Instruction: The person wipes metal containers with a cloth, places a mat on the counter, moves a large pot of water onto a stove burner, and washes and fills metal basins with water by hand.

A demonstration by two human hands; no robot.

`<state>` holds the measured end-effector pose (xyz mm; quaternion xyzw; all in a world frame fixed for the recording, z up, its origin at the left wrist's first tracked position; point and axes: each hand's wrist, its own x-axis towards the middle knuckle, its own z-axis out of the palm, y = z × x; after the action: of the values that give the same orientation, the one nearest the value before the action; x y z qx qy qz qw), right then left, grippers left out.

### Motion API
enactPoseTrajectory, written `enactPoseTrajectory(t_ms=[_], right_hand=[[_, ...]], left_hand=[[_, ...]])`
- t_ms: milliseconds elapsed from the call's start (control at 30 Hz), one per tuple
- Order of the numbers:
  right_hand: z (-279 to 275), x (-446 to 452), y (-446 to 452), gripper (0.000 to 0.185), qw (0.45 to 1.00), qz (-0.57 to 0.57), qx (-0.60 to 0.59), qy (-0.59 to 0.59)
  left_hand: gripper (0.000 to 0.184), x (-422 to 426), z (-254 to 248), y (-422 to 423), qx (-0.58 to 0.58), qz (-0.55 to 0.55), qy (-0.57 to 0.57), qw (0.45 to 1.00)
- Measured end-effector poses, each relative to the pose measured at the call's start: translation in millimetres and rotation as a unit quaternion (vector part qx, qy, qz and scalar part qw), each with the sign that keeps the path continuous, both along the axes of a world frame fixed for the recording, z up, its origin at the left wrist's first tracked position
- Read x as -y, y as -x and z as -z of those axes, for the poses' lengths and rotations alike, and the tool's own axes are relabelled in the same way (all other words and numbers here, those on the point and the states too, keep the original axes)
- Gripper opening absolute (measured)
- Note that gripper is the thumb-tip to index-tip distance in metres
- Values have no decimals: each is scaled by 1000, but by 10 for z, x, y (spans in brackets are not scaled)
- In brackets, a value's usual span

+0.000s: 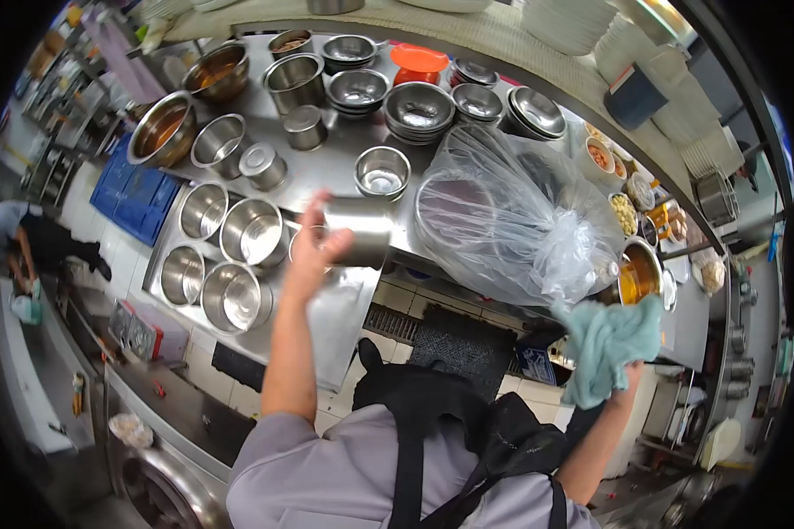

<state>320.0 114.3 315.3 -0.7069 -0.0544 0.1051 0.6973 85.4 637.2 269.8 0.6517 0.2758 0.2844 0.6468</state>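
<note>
My left hand (313,247) is closed round the end of a steel pot (359,231), which lies on its side in the air above the steel table's front edge and is blurred by motion. Out to the right, my right hand (628,381) grips a light green cloth (604,348) that hangs in folds. Several open steel pots (251,231) stand to the left of my left hand. Just beyond the held pot is a small steel bowl (382,172). A large clear plastic bag (520,216) covers things between my two hands.
Stacked steel bowls (419,110) and an orange container (417,62) line the back of the table. A shelf (503,35) with plates runs above. A blue crate (135,189) sits at the left. Another person (40,234) bends at the far left.
</note>
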Motion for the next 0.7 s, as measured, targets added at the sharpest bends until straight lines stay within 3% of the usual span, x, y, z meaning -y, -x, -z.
enactPoseTrajectory(t_ms=[100,133,200,233,300,400,467,567,700], right_hand=[[132,-661,-47,63,994,-74,-19,-74],[278,-735,-67,60,988,-103,-30,-108],[538,-1077,152,46,969,-202,139,11],[667,-1248,260,39,944,-233,228,55],[405,-1156,115,47,853,-405,252,212],[359,-1064,161,49,794,-437,397,144],[293,-1100,175,48,761,-458,442,127],[245,-1015,123,48,761,-511,390,91],[119,-934,-17,48,808,-566,163,-8]], left_hand=[[75,1202,196,-255,72,135,268,951],[80,1510,288,-462,111,180,299,930],[87,2169,-210,-661,99,193,452,865],[86,2252,-132,-725,120,198,412,881],[86,2340,-161,-770,147,186,367,900],[76,2518,-536,-645,69,248,266,929],[76,2626,-582,-718,3,305,98,947],[78,2776,-684,-692,-8,308,39,950],[81,2881,-849,-574,70,326,38,942]])
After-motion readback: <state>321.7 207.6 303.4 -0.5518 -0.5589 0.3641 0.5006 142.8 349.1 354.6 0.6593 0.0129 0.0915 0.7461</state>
